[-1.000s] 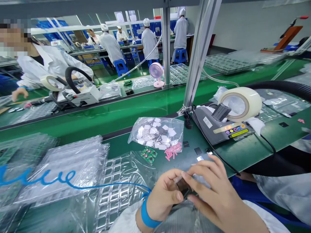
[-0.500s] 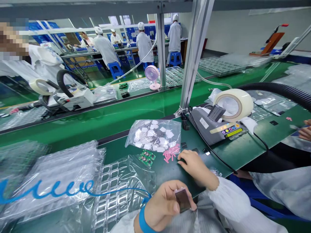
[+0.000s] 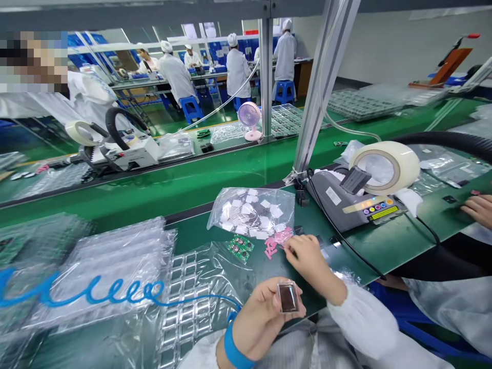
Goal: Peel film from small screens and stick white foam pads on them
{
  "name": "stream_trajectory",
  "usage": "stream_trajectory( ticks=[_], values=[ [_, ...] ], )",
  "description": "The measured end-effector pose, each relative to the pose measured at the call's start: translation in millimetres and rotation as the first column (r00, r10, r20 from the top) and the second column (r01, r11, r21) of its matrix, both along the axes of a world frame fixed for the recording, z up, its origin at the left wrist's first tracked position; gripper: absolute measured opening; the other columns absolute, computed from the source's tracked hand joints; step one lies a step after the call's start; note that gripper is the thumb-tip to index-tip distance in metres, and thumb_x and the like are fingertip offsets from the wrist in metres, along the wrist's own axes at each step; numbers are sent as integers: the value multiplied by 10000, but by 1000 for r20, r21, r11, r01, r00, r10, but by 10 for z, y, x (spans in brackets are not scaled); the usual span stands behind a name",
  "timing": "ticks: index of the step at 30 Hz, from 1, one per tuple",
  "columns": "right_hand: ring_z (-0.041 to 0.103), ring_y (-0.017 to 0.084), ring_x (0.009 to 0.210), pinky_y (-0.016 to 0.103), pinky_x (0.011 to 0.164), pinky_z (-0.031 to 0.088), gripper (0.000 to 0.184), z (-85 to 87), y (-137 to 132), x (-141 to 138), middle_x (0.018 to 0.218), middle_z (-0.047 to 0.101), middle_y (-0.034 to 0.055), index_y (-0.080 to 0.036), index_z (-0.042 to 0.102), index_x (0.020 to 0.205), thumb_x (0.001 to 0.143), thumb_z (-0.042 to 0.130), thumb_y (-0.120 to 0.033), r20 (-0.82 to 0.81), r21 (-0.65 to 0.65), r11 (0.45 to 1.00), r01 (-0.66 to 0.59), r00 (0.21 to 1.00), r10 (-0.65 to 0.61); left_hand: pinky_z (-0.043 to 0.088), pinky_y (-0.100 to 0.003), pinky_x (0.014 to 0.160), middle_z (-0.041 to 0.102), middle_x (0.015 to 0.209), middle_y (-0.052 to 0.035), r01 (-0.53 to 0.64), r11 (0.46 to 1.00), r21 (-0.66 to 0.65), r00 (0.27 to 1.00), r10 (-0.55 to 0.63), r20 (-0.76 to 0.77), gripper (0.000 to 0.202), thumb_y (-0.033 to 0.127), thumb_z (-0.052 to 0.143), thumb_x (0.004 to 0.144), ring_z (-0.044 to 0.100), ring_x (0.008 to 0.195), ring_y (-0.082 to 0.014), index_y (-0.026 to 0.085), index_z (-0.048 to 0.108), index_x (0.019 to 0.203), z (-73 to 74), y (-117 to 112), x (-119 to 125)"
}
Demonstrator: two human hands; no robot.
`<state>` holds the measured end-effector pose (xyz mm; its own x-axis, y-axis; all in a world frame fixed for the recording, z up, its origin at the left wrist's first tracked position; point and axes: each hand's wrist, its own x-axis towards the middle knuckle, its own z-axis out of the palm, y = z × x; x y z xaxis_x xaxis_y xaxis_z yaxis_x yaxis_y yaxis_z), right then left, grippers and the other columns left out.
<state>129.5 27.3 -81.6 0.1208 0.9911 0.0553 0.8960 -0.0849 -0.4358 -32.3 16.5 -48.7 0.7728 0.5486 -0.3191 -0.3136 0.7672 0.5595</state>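
My left hand (image 3: 261,318) is closed round a small dark rectangular module (image 3: 288,298), held face up near the bench's front edge; a blue wrist strap (image 3: 232,348) with a coiled blue cord sits on that wrist. My right hand (image 3: 307,259) reaches forward, fingertips pinched at a small heap of pink strips (image 3: 279,241) on the green mat; what the fingers hold, if anything, is too small to make out. Beside the strips lie a small green circuit board (image 3: 241,247) and a clear bag of white squares (image 3: 251,214).
A tape dispenser (image 3: 357,197) with a large tape roll (image 3: 386,166) stands right of the bag, its black cable trailing forward. Clear plastic trays (image 3: 115,271) cover the left. Another person's hand (image 3: 476,210) rests at the right edge. A green conveyor (image 3: 192,179) runs behind; workers stand beyond.
My right hand left the module and reached forward to the pink strips, then closed in on them. My left hand kept the module and turned it face up.
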Motion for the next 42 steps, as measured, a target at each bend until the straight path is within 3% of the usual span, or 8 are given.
stream_trajectory(
  ticks=[3, 5, 7, 9, 22, 34, 39, 42],
  values=[
    [552, 135, 696, 313, 745, 406, 176, 396, -255, 119, 684, 616, -10, -204, 544, 666, 835, 493, -199, -129, 158, 982, -104, 984, 125, 439, -261, 698, 637, 672, -53, -13, 1000, 10, 1000, 13, -15, 459, 481, 750, 588, 574, 641, -128, 98, 701, 837, -6, 5, 11],
    [527, 130, 647, 339, 776, 388, 158, 634, -407, 137, 628, 598, -36, -218, 532, 659, 814, 516, -191, -210, 373, 907, -195, 934, 287, 431, -248, 685, 644, 691, -52, -18, 1000, 0, 1000, 18, -22, 448, 468, 768, 566, 569, 649, -124, 107, 707, 824, 6, 3, 40],
    [509, 127, 651, 387, 849, 342, 138, 783, -505, 105, 616, 597, -61, -225, 534, 679, 769, 555, -123, -193, 501, 836, -224, 913, 360, 422, -236, 675, 643, 698, -39, -24, 1000, -20, 999, 24, -23, 416, 446, 788, 544, 565, 657, -118, 122, 711, 793, 35, -6, 80],
    [498, 125, 672, 421, 901, 297, 161, 833, -544, 55, 622, 600, -76, -222, 527, 680, 733, 571, -77, -146, 521, 825, -218, 930, 337, 411, -229, 667, 633, 688, -25, -23, 999, -25, 999, 23, -25, 387, 426, 799, 535, 552, 651, -109, 136, 712, 775, 71, -17, 117],
    [470, 117, 663, 412, 892, 291, 166, 675, -510, 2, 592, 525, -69, -202, 466, 640, 707, 527, -62, -143, 454, 867, -204, 944, 297, 303, -211, 570, 493, 580, 21, 27, 990, 140, 992, -8, -129, 425, 459, 796, 518, 383, 557, -72, 109, 675, 725, 74, -23, 134],
    [436, 106, 622, 393, 858, 312, 173, 640, -496, -60, 583, 452, -70, -199, 424, 621, 687, 489, -52, -180, 362, 906, -219, 937, 299, 352, -214, 590, 510, 570, 1, 32, 999, 24, 997, -30, -72, 369, 411, 800, 540, 443, 569, -85, 91, 632, 616, 49, -39, 122],
    [451, 117, 629, 350, 798, 377, 154, 647, -472, -9, 611, 457, -59, -208, 432, 641, 680, 490, -70, -262, 240, 936, -259, 911, 319, 410, -231, 645, 596, 641, -38, 88, 995, -48, 995, -90, -51, 374, 416, 786, 564, 536, 612, -104, 87, 671, 699, -33, -37, 77],
    [527, 128, 691, 274, 709, 433, 102, 561, -354, 161, 697, 552, -30, -212, 487, 703, 783, 489, -148, -326, 73, 975, -211, 919, 223, 433, -246, 659, 651, 682, -69, 107, 990, -91, 994, -109, -19, 420, 442, 773, 574, 589, 629, -125, 96, 697, 799, -94, -35, 44]
  ],
)
